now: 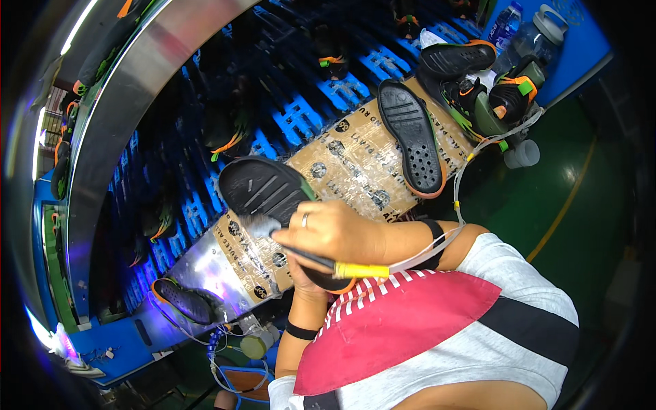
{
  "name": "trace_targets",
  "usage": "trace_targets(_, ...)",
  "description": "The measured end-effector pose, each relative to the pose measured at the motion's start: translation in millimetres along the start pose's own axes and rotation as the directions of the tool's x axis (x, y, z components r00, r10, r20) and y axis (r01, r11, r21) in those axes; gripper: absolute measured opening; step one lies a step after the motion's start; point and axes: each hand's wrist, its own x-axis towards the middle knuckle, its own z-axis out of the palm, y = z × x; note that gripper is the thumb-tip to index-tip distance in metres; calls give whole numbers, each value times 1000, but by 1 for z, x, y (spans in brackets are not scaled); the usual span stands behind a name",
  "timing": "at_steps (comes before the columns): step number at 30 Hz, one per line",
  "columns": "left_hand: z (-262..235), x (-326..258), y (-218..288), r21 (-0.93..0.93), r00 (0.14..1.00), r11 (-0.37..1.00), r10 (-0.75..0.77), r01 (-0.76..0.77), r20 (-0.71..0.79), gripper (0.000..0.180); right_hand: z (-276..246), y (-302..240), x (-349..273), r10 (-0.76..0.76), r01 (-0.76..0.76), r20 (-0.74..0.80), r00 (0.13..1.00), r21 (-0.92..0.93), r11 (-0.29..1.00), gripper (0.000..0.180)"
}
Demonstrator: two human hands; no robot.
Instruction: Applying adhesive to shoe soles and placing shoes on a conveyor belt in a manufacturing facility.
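My left hand point(305, 281), mostly hidden below my right, grips a black shoe sole point(263, 188) with an orange edge near my apron. Crossing over it, my right hand point(324, 229) is closed around a black-handled brush point(311, 258). Its pale bristles are smeared by motion at the sole's lower left edge; whether they touch it I cannot tell. A yellow fitting point(361, 270) joins the brush handle to a clear tube point(456, 205), which runs past my right forearm. Another black sole point(413, 137), with small holes at one end, lies on the taped cardboard point(352, 164) to the right.
Beyond the cardboard runs a blue slatted conveyor point(297, 119) carrying dark shoes with orange and green trim. More shoes point(516, 96), a large clear jug point(536, 41) and a bottle point(506, 26) crowd the far right. A single sole point(183, 301) lies at the left on metal.
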Motion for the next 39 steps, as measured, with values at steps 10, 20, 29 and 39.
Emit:
trace_targets(10,30,11,21,26,990,990,140,-139,-31,55,8,-9,-10,22,-23,8,1000,71,997,22)
trace_targets(20,21,27,34,-110,915,971,237,-212,327,63,4,-11,-14,136,-178,130,982,406,896,23)
trace_targets(29,28,26,64,-77,900,938,347,-339,265,64,-4,0,-19,279,-427,339,899,528,734,23)
trace_targets(39,36,17,80,73,927,953,265,-293,264,66,-5,6,-15,233,-399,363,902,498,770,22)
